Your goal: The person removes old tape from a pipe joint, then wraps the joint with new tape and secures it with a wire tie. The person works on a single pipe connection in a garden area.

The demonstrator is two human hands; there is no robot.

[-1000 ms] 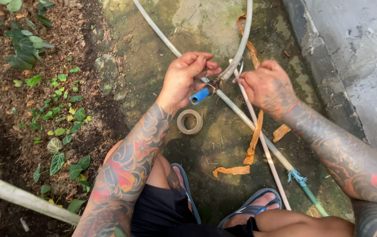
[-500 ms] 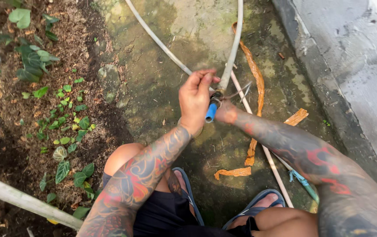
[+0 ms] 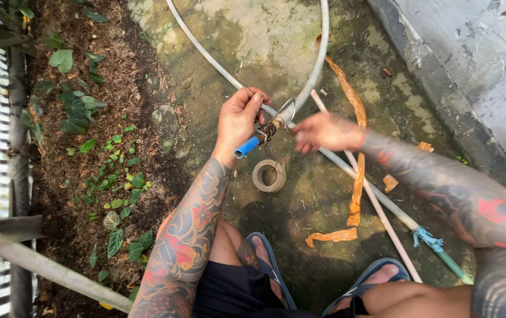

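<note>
Mossy concrete (image 3: 265,35): hands grip pipe (image 3: 247,146).

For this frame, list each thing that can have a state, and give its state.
left hand: closed around the blue-ended fitting.
right hand: blurred, at the hose joint; grip unclear.
blue-ended fitting: held off the ground, tilted.
white hose: curved, joined at the fitting.
tape roll: lying flat on the concrete.
orange strips: loose on the ground.

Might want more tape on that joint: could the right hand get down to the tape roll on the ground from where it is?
Probably yes. The right hand is empty, the tape roll lies bare on the concrete just below it, and only the white pipe runs close by.
</note>
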